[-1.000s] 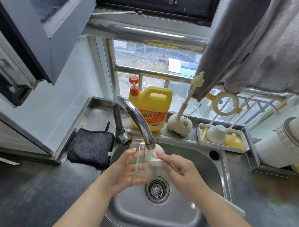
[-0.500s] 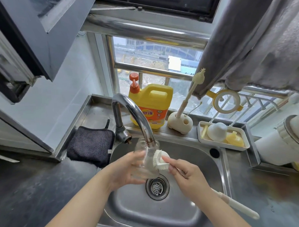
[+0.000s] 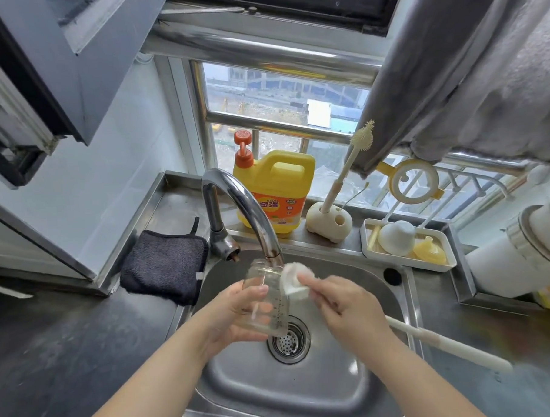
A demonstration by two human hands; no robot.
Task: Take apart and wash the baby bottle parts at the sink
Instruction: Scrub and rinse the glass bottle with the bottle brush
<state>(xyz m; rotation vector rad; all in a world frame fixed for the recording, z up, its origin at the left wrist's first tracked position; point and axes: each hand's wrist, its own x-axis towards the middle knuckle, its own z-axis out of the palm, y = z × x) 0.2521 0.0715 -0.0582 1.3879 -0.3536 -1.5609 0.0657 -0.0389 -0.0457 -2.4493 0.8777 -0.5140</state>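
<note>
**Brush head moves to the bottle's mouth**

Gripping the clear glass baby bottle (image 3: 266, 300) mid-frame over the steel sink (image 3: 363, 390), the left hand (image 3: 232, 317) tilts it under the tap (image 3: 245, 209). The right hand (image 3: 344, 306), clamped on the white bottle brush (image 3: 294, 278), has shifted its head up beside the bottle's neck; scrubbing inside looks imminent.

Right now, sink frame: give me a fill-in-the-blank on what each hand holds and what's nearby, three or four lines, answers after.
1. The left hand grips the clear ____ over the sink.
2. The right hand holds a white ____ whose head sits by the bottle's mouth.
3. The yellow detergent jug has an ____ pump on top.
4. The dark cloth lies to the ____ of the faucet.

Missing words: bottle; brush; orange; left
</note>
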